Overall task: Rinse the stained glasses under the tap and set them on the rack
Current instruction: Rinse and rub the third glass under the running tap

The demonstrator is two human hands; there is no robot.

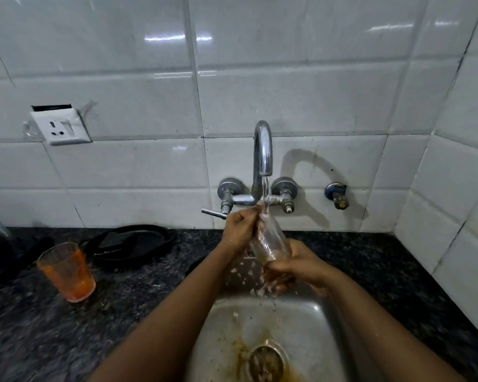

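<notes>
Dim, cool light falls from above and to the left, perhaps a tube lamp: streaks of glare on the wall tiles [177, 37]. The tap [263, 150] casts a soft shadow rightward. Edges bow; lower corners blur.

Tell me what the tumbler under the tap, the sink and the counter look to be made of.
Tumbler: clear glass by its see-through wall, though clear plastic is possible. Sink: brushed stainless steel, dull grey sheen, brown staining near the drain. Counter: polished dark granite or similar stone, judging by its speckled surface.
</notes>
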